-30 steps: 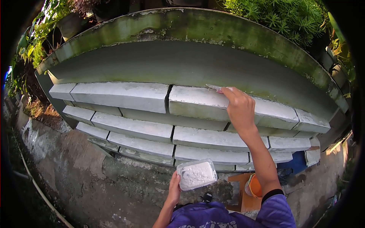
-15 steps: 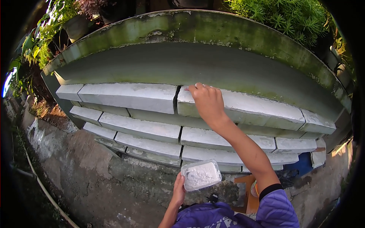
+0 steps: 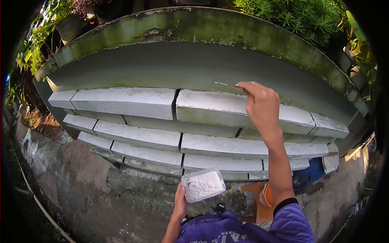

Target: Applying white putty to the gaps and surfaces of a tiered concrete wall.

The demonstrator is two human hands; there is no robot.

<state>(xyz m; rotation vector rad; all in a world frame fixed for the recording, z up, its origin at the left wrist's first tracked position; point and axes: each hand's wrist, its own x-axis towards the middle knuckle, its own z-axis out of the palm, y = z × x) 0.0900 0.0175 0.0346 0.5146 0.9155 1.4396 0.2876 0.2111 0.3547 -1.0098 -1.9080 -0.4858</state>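
Note:
My right hand (image 3: 263, 101) is closed on a putty knife (image 3: 229, 84), whose thin blade points left, just above the top concrete ledge (image 3: 214, 101). The handle is mostly hidden by my fingers. That ledge is whitened on top, while its front face is greenish and a dark gap splits it left of the blade. Low in the middle, my left hand (image 3: 180, 200) grips the edge of a clear plastic tub (image 3: 204, 185) of thick white paste, tilted slightly.
More pale ledges (image 3: 137, 135) run below the top one, split by dark joints. Behind rises a mossy wall (image 3: 182, 26) with potted plants (image 3: 283, 18) over it. At lower right, an orange bucket (image 3: 266, 196) stands by a brown board (image 3: 253, 187). A pale hose (image 3: 42, 202) lies left.
My right hand has moved right along the ledge and lifted, bringing the putty knife into clearer view. My left hand still holds the tub; the whole view has shifted slightly.

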